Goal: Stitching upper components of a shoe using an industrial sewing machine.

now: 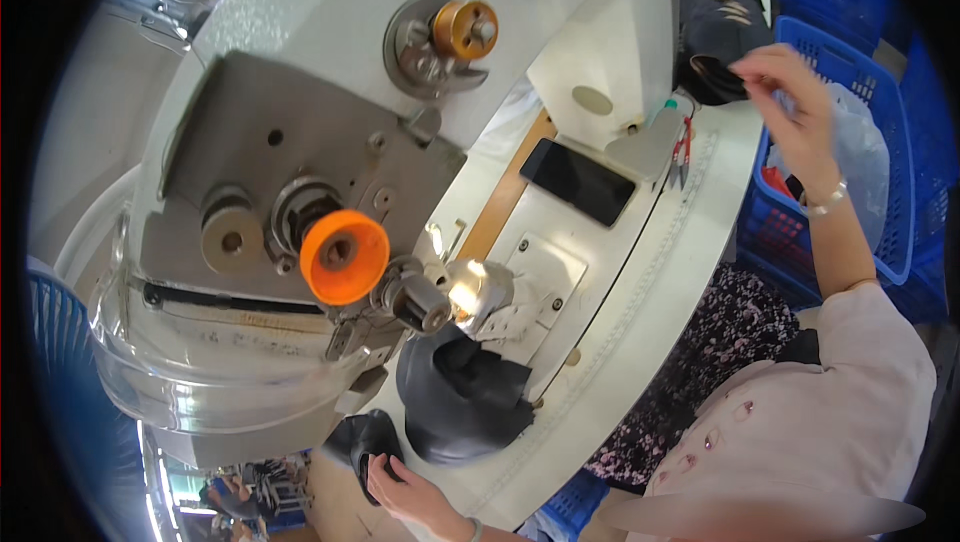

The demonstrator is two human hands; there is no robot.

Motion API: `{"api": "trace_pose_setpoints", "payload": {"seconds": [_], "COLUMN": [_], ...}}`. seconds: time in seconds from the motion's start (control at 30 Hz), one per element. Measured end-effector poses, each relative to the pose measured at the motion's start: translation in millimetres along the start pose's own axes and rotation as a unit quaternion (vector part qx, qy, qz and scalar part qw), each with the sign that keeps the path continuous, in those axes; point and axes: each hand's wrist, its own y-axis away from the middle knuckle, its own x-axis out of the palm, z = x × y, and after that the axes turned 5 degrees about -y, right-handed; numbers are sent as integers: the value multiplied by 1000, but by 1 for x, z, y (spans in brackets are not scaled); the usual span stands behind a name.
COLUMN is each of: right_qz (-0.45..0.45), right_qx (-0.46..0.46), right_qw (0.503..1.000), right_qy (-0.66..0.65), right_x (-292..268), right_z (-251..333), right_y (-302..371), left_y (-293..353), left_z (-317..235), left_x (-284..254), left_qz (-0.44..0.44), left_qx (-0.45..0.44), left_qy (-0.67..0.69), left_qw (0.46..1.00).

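My left hand is at the bottom edge, closed on a small black fabric piece at the near end of the white table. Just beyond it a larger black fabric bundle lies under the sewing machine's shiny needle head. My right hand reaches to the upper right. Its fingertips pinch the edge of a stack of dark fabric pieces on the table's far end.
A big white sewing machine with an orange knob and a gold bobbin fills the left. A black phone and red snips lie on the table. A blue basket holds a clear bag.
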Motion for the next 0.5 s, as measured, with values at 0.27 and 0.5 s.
{"api": "trace_pose_setpoints", "payload": {"seconds": [0.27,0.5], "right_qz": [116,63], "right_qx": [37,43], "right_qw": [888,928], "right_qy": [443,365], "right_x": [23,16], "right_z": [-153,-116], "right_y": [56,55], "left_y": [1,11], "left_z": [-52,-69], "left_x": [-14,-25], "left_qz": [47,114], "left_qx": [66,88], "left_qy": [148,192], "left_qw": [986,971]}}
